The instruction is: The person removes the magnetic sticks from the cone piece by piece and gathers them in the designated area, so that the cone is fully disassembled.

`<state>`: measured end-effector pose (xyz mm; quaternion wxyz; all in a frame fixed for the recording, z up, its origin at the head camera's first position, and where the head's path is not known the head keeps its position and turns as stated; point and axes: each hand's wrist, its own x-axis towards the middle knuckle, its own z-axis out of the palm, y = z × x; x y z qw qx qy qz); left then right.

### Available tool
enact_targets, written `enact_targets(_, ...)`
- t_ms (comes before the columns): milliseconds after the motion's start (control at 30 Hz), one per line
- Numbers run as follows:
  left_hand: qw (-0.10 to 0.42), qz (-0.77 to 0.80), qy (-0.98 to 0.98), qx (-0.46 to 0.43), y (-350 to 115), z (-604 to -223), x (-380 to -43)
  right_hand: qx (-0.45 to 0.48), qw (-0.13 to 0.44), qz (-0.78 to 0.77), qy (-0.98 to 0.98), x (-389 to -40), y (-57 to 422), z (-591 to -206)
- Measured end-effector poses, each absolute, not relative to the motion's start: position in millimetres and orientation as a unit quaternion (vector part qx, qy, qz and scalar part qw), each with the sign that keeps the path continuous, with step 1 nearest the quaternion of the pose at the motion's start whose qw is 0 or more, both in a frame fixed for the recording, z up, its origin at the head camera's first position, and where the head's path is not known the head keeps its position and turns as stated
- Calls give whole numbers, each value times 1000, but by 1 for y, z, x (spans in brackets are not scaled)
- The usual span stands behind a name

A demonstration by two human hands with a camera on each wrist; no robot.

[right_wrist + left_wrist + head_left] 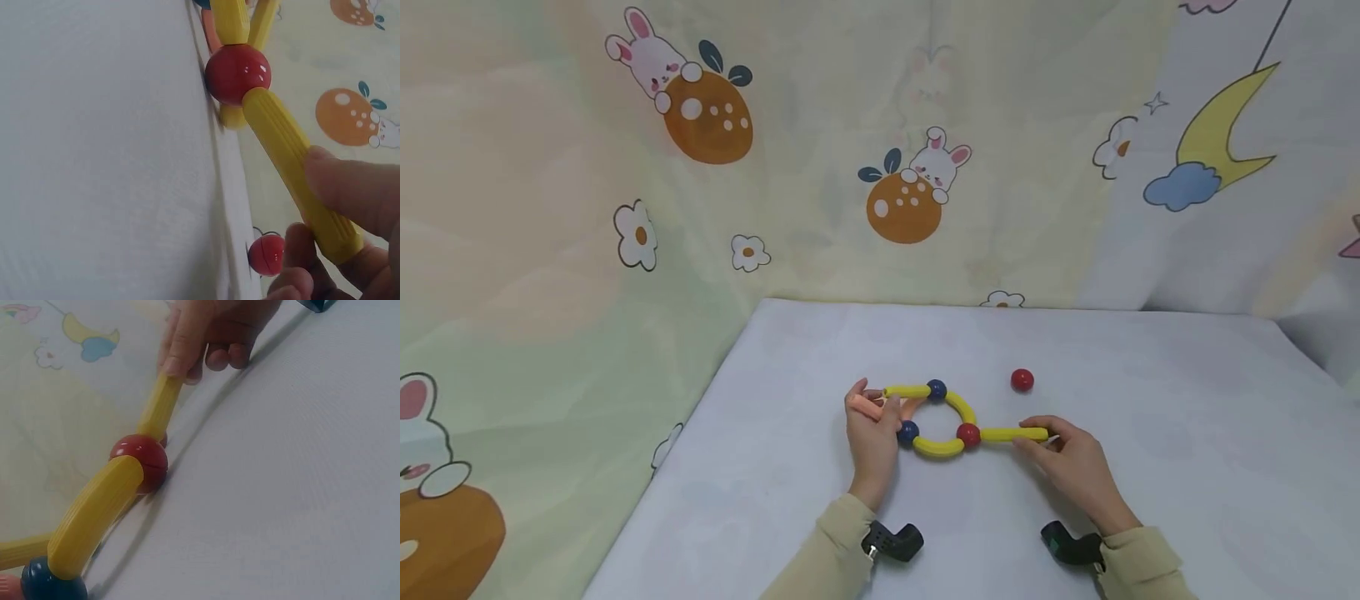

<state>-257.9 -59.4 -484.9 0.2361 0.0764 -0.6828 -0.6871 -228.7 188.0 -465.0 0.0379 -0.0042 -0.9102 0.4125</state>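
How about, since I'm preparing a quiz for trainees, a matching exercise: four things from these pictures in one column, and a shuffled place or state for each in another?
Things
1. Left hand
2. Right hand
3. Farther red ball
4. Nearer red ball

Places or states
A. On the table, touching no rod
B. Pinching a straight yellow rod
C. Joining that straight rod to a curved yellow rod
D. Gripping a pink rod

Pairs: 1-D; 2-B; 3-A; 4-C
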Motion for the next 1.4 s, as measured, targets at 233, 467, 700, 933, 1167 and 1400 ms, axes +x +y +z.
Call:
enact_targets(233,362,-547,-753,47,-62,-478,-253,20,56,381,-923,-228,187,-470)
enact_targets(467,395,-457,-784,-141,-51,-472,-244,25,-4,401,-916,-224,169,-469)
enact_targets(700,197,-458,-848,-179,-49,-489,-244,62,18,432,-900,-223,157,-478)
enact_targets(933,172,-353,-900,-187,-45,-493,-247,47,60,425,-902,-225,160,-478)
enact_targets(1167,145,-376,-899,-170,-42,-491,-246,7,38,439,-898,-227,163,-477)
enact_targets(1400,150,-388,-899,-134,-45,-489,-247,-45,14,504,-863,-234,191,-474)
